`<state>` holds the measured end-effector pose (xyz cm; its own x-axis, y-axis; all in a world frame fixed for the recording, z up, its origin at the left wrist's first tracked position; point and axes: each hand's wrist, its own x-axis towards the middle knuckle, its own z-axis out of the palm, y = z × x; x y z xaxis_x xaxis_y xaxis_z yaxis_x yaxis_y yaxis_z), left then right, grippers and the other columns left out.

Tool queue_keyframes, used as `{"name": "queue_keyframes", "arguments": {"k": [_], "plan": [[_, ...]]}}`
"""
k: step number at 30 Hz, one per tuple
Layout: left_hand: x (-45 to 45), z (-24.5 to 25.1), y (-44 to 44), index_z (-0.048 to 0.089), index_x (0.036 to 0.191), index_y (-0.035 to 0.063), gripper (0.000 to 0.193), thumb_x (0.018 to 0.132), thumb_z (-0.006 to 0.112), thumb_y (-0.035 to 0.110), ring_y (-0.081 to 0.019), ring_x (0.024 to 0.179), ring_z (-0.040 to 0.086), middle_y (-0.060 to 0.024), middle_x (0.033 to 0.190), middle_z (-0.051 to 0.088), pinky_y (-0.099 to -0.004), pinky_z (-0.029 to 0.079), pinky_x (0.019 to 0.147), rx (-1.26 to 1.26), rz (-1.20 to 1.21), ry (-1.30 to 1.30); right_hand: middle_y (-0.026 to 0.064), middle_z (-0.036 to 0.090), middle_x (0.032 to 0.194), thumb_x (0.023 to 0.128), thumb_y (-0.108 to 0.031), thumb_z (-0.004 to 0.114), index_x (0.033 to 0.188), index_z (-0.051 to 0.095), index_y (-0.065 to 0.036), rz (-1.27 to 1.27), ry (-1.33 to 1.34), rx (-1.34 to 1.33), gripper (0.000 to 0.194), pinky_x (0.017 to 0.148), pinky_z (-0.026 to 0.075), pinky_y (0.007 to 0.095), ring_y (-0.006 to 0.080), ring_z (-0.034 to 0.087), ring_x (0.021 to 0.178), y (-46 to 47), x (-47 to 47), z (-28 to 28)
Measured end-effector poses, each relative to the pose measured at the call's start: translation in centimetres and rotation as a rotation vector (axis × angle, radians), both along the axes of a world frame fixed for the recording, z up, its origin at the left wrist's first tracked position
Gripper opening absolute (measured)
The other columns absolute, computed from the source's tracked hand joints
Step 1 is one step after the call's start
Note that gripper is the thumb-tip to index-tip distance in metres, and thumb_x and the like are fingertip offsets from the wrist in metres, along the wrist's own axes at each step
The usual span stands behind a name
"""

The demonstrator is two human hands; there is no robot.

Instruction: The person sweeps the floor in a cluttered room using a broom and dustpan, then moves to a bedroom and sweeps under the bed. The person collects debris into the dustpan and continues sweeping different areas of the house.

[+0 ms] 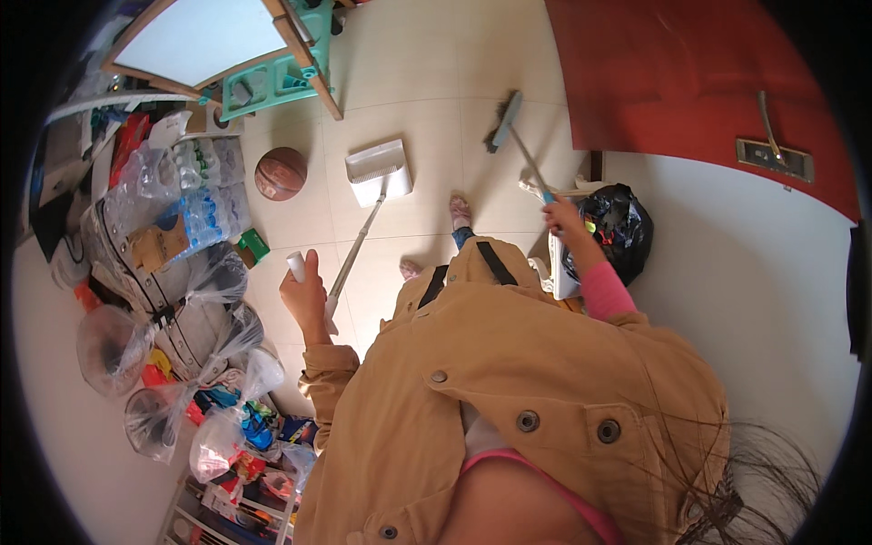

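Note:
My left hand (pixel 304 296) is closed around a short white cylinder (pixel 296 266), whose end sticks out above the fingers. Just beside that wrist runs the metal pole of a long-handled dustpan (pixel 402 167); whether the hand touches it cannot be told. The white pan is on the tiled floor in front of me. My right hand (pixel 565 216) grips the upper handle of a broom (pixel 505 122). The broom's grey head with dark bristles is ahead to the right, beyond the pan, and looks tilted on its side.
A basketball (pixel 281 174) lies left of the dustpan. Bottled water packs (pixel 204 211), a small green box (pixel 253 246) and plastic bags (pixel 116 347) crowd the left side. A black bag (pixel 616 231) stands at right, near a red door (pixel 681 82). A teal rack (pixel 272 88) is ahead.

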<state>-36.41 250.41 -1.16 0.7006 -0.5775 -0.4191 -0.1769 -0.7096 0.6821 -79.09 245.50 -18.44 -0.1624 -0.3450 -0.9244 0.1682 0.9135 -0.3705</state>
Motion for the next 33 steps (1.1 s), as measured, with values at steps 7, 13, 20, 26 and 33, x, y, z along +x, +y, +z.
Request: {"name": "queue_keyframes", "arguments": {"k": [7, 13, 20, 26, 33], "plan": [[-0.1, -0.2, 4.1, 0.051, 0.056, 0.0029, 0.037, 0.075, 0.064, 0.032, -0.0085, 0.037, 0.04, -0.0009, 0.044, 0.044, -0.025, 0.031, 0.036, 0.007, 0.032, -0.026, 0.0031, 0.04, 0.048, 0.073, -0.001, 0.049, 0.108, 0.046, -0.005, 0.344, 0.227, -0.018, 0.035, 0.029, 0.025, 0.0235, 0.0092, 0.036, 0.035, -0.3, -2.4, 1.7], [0.4, -0.9, 13.5, 0.045, 0.055, 0.0053, 0.039, 0.077, 0.062, 0.033, -0.0076, 0.036, 0.038, -0.0002, 0.044, 0.042, -0.0237, 0.03, 0.035, -0.097, 0.221, -0.037, 0.0087, 0.044, 0.045, 0.071, -0.001, 0.052, 0.075, 0.047, -0.001, 0.384, 0.143, -0.027, 0.006, 0.03, 0.03, 0.0289, 0.0168, 0.041, 0.034, 0.4, 2.5, -2.1], [0.8, 1.0, 28.6, 0.042, 0.054, 0.0086, 0.04, 0.078, 0.063, 0.032, -0.0046, 0.033, 0.032, 0.0021, 0.041, 0.038, -0.0203, 0.024, 0.032, -0.297, 0.632, 0.087, 0.0003, 0.039, 0.048, 0.076, -0.007, 0.052, 0.087, 0.045, -0.01, 0.5, 0.106, -0.092, 0.014, 0.029, 0.028, 0.0206, 0.0079, 0.035, 0.035, 2.7, 8.8, 2.6], [-1.7, 2.1, 37.2, 0.041, 0.058, 0.0086, 0.034, 0.079, 0.062, 0.025, -0.0051, 0.032, 0.03, 0.002, 0.041, 0.036, -0.021, 0.022, 0.03, -0.369, 0.9, 0.084, 0.0029, 0.041, 0.052, 0.075, -0.01, 0.053, 0.126, 0.037, -0.014, 0.755, 0.116, -0.123, 0.053, 0.03, 0.028, 0.0222, 0.0072, 0.036, 0.036, 7.0, 14.6, 4.8], [-2.8, 5.3, 45.4, 0.04, 0.062, 0.0106, 0.027, 0.08, 0.058, 0.022, -0.0028, 0.039, 0.026, 0.0054, 0.048, 0.03, -0.0195, 0.021, 0.035, -0.466, 1.262, -0.033, 0.0013, 0.041, 0.053, 0.075, -0.009, 0.053, 0.122, 0.039, -0.011, 1.241, -0.191, -0.024, 0.049, 0.031, 0.027, 0.0212, 0.0064, 0.034, 0.037, 10.6, 21.4, 5.9]]}}
